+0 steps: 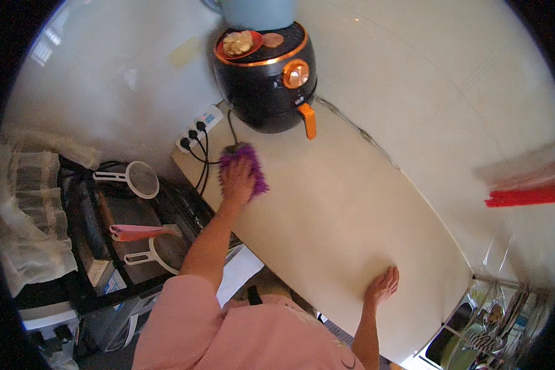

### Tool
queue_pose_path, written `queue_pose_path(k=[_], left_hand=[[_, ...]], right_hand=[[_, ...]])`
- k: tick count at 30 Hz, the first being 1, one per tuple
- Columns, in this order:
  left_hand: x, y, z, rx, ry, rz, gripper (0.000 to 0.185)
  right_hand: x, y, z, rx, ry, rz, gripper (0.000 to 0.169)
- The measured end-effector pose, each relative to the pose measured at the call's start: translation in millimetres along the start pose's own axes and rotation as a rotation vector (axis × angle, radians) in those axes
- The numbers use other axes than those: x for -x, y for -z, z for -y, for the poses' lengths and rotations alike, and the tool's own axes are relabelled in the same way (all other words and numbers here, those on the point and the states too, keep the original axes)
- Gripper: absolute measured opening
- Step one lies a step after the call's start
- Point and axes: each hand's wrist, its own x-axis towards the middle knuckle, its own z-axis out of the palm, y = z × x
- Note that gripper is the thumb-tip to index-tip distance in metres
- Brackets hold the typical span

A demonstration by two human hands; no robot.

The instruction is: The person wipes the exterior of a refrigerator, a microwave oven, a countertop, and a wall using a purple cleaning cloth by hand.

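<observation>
My left hand (238,179) is pressed flat on a purple shaggy cleaning cloth (258,178), which lies on the beige tabletop (333,203). Black power cords (206,162) run beside the cloth and reach its upper left side. Just beyond it stands a black air fryer (263,92) with an orange handle (308,121) and a copper-coloured dial. My right hand (383,286) rests on the table near its front right part, holding nothing, its fingers slightly bent.
A white power strip (200,128) with several plugs lies against the wall. On the air fryer sit a red dish of garlic (238,44) and a blue-grey container (259,14). At left, a black rack (134,277) holds strainers (142,179); at right, a utensil rack (485,323).
</observation>
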Motion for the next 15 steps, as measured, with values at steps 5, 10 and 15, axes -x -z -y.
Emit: queue_pose_path(k=[5,10,15], left_hand=[[81,4,-13,0.015,0.302,-0.026,0.058],[143,26,-113,0.024,-0.209,0.374,0.058],[121,21,-203,0.221,-0.921,0.266,0.056]], right_hand=[[2,2,4,0.022,-0.052,0.020,0.036],[-1,7,10,-0.016,-0.062,0.012,0.036],[-4,9,11,0.002,-0.048,-0.027,0.034]])
